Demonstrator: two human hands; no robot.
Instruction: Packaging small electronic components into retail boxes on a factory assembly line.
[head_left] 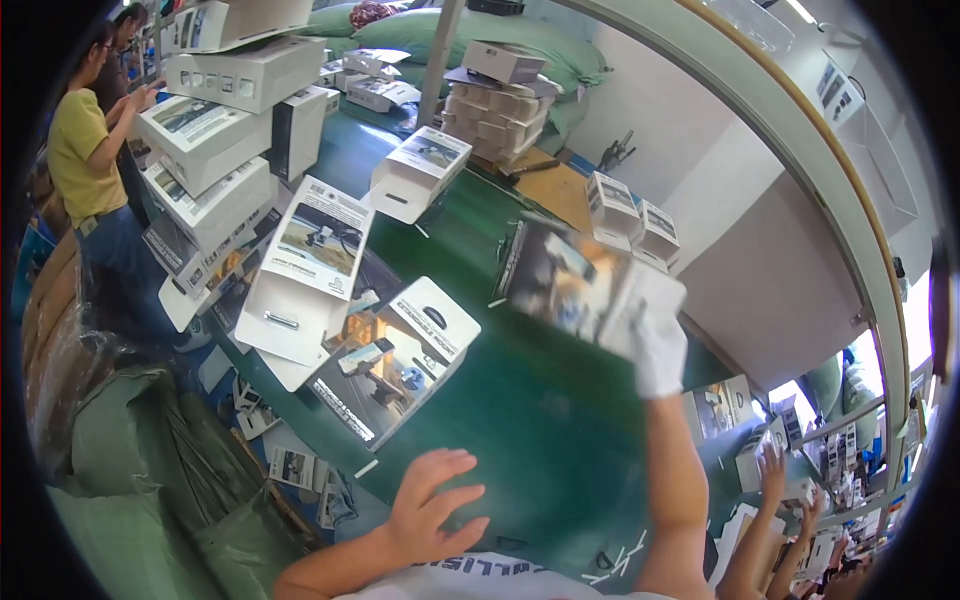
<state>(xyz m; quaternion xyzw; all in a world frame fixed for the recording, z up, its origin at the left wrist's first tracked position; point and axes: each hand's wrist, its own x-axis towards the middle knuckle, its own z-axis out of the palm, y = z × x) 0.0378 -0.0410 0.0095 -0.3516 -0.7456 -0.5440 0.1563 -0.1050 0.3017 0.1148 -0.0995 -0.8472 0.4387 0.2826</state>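
Observation:
My right hand (pixel 660 350), in a white glove, is on the flap end of a printed cardboard box (pixel 565 275) at the right of the green table. Both the box and the glove are smeared by motion, and the fingers' exact hold is partly hidden. My bare left hand (pixel 430 505) is in front of me over the near edge, fingers spread with nothing in them. Just beyond it lies a dark printed box (pixel 385 375) with a white end flap. Behind that, a white box (pixel 310 255) with an open flap leans on others.
Stacked boxes (pixel 215 140) rise at the left, and another box (pixel 425 170) stands at the back. A metal frame post (pixel 440 65) crosses there. White strips (pixel 620 560) lie at the near edge. Other people (pixel 95 140) stand at the left; a co-worker's hands (pixel 770 475) show at right.

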